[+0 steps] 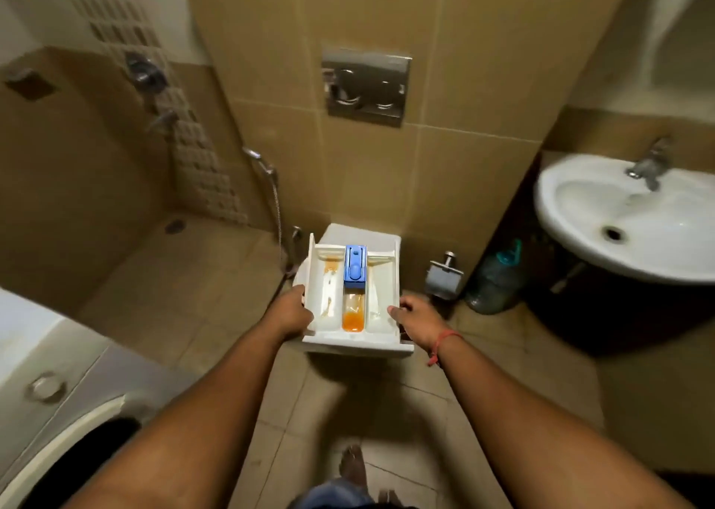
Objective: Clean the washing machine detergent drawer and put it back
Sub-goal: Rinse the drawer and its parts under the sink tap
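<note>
The white detergent drawer [381,276] is held out in front of me, level, above the bathroom floor. It has a blue insert [354,266] in its middle channel and orange residue [353,320] pooled at the near end, with orange stains in the left compartment. My left hand [296,311] grips the drawer's left side. My right hand [416,317] grips its right side; a red thread sits on that wrist. The washing machine [58,392] stands at the lower left, its round door rim showing.
A white toilet [360,233] sits right under and behind the drawer, with a steel flush plate [365,86] on the wall above. A hand sprayer hose [274,199] hangs at the left. A white basin [626,218] with a tap is at the right, a water bottle [495,276] beside it.
</note>
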